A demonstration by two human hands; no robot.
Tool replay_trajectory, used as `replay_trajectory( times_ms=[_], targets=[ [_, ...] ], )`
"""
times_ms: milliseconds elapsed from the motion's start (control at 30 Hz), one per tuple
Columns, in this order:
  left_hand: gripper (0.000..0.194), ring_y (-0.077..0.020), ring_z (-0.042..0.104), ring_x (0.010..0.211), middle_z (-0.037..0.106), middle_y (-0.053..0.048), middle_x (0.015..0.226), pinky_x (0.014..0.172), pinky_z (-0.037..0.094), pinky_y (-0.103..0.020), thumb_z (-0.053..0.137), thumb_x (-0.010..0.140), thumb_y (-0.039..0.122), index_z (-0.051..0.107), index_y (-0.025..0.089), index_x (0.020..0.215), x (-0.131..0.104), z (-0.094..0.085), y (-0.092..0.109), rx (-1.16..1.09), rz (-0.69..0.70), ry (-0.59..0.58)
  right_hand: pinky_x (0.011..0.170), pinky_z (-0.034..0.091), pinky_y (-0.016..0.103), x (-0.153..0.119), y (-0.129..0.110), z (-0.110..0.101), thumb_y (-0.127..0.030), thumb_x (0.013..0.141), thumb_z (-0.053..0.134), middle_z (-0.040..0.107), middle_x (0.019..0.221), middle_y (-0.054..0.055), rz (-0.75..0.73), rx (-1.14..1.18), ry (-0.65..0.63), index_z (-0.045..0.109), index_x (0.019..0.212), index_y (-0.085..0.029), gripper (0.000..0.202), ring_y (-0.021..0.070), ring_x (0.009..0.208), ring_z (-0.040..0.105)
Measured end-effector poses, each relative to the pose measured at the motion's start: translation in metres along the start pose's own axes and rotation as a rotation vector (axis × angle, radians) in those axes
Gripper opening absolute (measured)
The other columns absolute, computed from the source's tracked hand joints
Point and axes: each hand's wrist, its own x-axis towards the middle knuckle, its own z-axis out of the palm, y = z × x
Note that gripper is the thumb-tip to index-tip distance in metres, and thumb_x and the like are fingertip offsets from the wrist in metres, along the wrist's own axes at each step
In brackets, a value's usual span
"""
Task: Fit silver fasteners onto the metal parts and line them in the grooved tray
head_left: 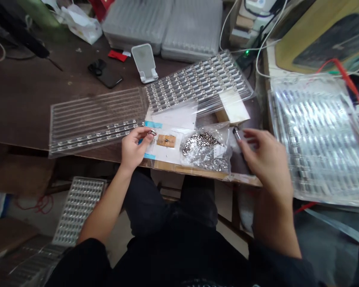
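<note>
My left hand (134,146) is closed in a pinch on a small shiny metal part (151,132), just left of a tan block (166,140) with a small dark piece at its middle. The block lies on white paper with blue tape. On the right, my right hand (263,157) has thumb and forefinger closed on a short metal rod (236,134) with a dark end. Between the hands sits a clear plastic bag (208,149) full of small shiny metal pieces. Left of my left hand, a clear grooved tray (95,115) holds metal parts in its nearer rows.
A tray filled with metal parts (197,79) lies behind the bag, its right end by a small box (235,107). Behind it stand a white phone stand (144,63) and stacked clear trays (191,32). Wrapped trays (323,139) sit right; a black phone (104,73) lies left.
</note>
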Motion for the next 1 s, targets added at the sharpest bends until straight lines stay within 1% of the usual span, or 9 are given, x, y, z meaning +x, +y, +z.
replay_trajectory(
  times_ms=[133,233,300,367,433,500,600,767,1000],
  targets=[
    [0.044,-0.0214,0.073,0.091,0.075,-0.009,0.094,0.083,0.057,-0.03,0.079,0.079,0.055,0.067,0.018,0.097,0.001,-0.001,0.0,-0.063,0.0,0.002,0.087,0.052,0.048,-0.026,0.049,0.01,-0.039,0.089,0.059,0.069,0.109,0.018,0.062,-0.181,-0.085,0.07,0.116,-0.015,0.037,0.0315,0.093,0.065],
    [0.044,-0.0214,0.074,0.091,0.074,-0.008,0.093,0.082,0.057,-0.03,0.081,0.076,0.055,0.066,0.019,0.096,-0.002,-0.002,0.005,-0.116,0.001,0.033,0.082,0.054,0.048,-0.037,0.056,0.011,-0.041,0.089,0.058,0.07,0.099,0.017,0.118,-0.129,-0.027,0.073,0.106,-0.016,0.034,0.0303,0.086,0.065],
    [0.043,-0.0209,0.073,0.091,0.074,-0.008,0.095,0.084,0.057,-0.031,0.08,0.079,0.054,0.069,0.019,0.102,-0.01,0.001,0.013,-0.162,-0.024,0.001,0.075,0.055,0.044,-0.044,0.044,0.002,-0.044,0.088,0.062,0.07,0.098,0.014,0.158,0.009,0.055,0.074,0.106,-0.018,0.034,0.0272,0.081,0.066],
    [0.041,-0.0206,0.073,0.09,0.075,-0.008,0.097,0.085,0.058,-0.032,0.077,0.083,0.051,0.072,0.019,0.107,-0.022,0.007,0.024,-0.235,-0.062,-0.083,0.065,0.055,0.037,-0.052,0.022,-0.009,-0.043,0.089,0.064,0.072,0.097,0.009,0.177,0.231,0.077,0.071,0.116,-0.021,0.035,0.0226,0.072,0.067],
    [0.037,-0.0207,0.072,0.09,0.075,-0.008,0.097,0.085,0.058,-0.033,0.075,0.086,0.05,0.074,0.019,0.106,-0.036,0.015,0.036,-0.314,-0.089,-0.163,0.056,0.052,0.033,-0.061,-0.006,-0.016,-0.04,0.093,0.061,0.074,0.088,0.005,0.126,0.416,-0.057,0.07,0.121,-0.024,0.033,0.0195,0.061,0.065],
    [0.035,-0.0213,0.072,0.09,0.075,-0.008,0.097,0.085,0.059,-0.034,0.075,0.087,0.05,0.074,0.02,0.104,-0.046,0.023,0.045,-0.363,-0.105,-0.199,0.065,0.056,0.035,-0.065,-0.032,-0.016,-0.036,0.092,0.065,0.076,0.088,0.005,-0.036,0.462,-0.229,0.075,0.112,-0.025,0.025,0.0216,0.07,0.07],
    [0.035,-0.0216,0.073,0.09,0.076,-0.009,0.101,0.085,0.06,-0.034,0.075,0.086,0.05,0.075,0.02,0.105,-0.053,0.026,0.052,-0.359,-0.129,-0.213,0.079,0.057,0.037,-0.065,-0.057,-0.005,-0.029,0.092,0.067,0.079,0.095,0.006,-0.19,0.482,-0.304,0.077,0.109,-0.026,0.02,0.0233,0.086,0.073],
    [0.03,-0.0216,0.073,0.092,0.078,-0.009,0.101,0.084,0.059,-0.031,0.079,0.084,0.045,0.079,0.019,0.098,-0.053,0.019,0.053,-0.269,-0.111,-0.23,0.079,0.057,0.033,-0.064,-0.064,0.007,-0.024,0.095,0.066,0.079,0.1,0.005,-0.223,0.495,-0.31,0.075,0.115,-0.024,0.022,0.0209,0.089,0.074],
    [0.025,-0.02,0.075,0.092,0.079,-0.008,0.1,0.085,0.058,-0.026,0.08,0.083,0.038,0.081,0.018,0.099,-0.054,0.016,0.054,-0.273,-0.086,-0.164,0.08,0.056,0.031,-0.066,-0.065,0.004,-0.023,0.096,0.065,0.079,0.102,0.006,-0.237,0.49,-0.325,0.074,0.116,-0.021,0.022,0.0197,0.091,0.073]
  ],
)
